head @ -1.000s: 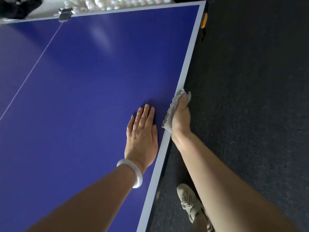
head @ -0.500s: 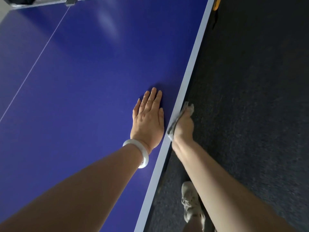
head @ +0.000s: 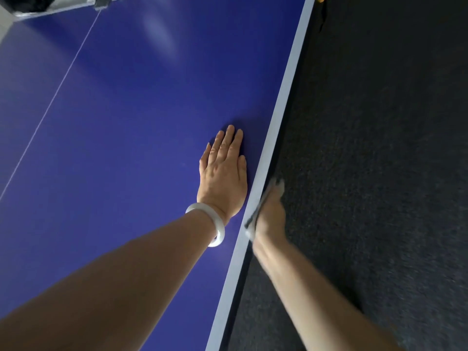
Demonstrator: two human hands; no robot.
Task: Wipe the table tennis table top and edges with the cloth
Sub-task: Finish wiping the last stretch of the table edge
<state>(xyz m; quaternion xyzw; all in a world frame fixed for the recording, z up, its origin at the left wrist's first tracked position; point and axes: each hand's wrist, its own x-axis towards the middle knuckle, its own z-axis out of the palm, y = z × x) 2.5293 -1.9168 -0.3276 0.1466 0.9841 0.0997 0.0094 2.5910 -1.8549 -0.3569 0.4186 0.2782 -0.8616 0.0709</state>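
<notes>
**Cloth on the side edge, left hand flat on the blue top**

Here is the left hand, released and spread flat, palm down on the blue desk, fingers straight and close together, pointing away from the person. It lies just inside the pale border stripe that runs along the desk's right side. A white bracelet sits on that wrist.

Over to the right hand: it is beyond the border, down against the outer side of the desk, and it is grasping the cloth. The cloth is sandwiched between the hand and the desk's side edge, with a grey scrap showing past the fingertips and a paler bit poking out near the wrist. This hand and the cloth are blurred, so how each finger lies cannot be made out.

The two hands are near each other, the stripe between them.

A thin white line crosses the blue surface to the left. At the far end, a metal clamp sits on the desk's edge. Dark carpet fills the right side.
</notes>
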